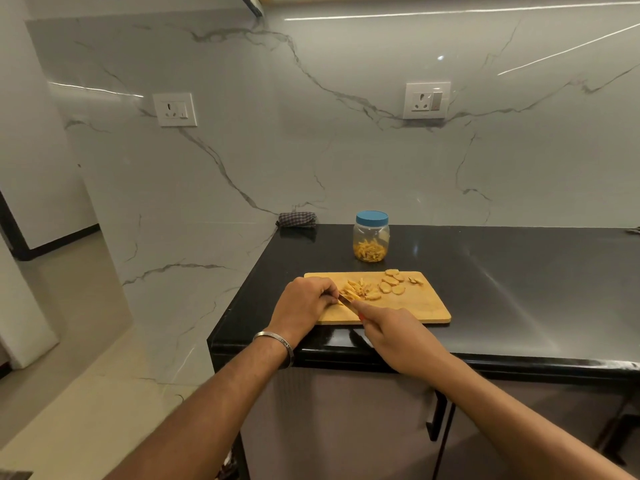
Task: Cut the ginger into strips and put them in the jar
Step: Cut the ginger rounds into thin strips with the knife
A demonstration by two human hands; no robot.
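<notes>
A wooden cutting board [419, 306] lies on the black counter. On it sit a pile of ginger strips [358, 289] and several round ginger slices [391, 282]. My left hand [304, 303] is curled at the board's left end, its fingertips pinching a ginger piece by the blade. My right hand [391, 332] grips a knife [348, 302] whose blade points up-left into the ginger. Behind the board stands a clear jar [371, 237] with a blue lid on, holding ginger strips at its bottom.
The black counter [519, 289] runs right from the board. A folded checked cloth [297, 220] lies against the marble wall at the back left. The counter's left edge drops off to the floor. Two wall sockets [427, 100] sit above.
</notes>
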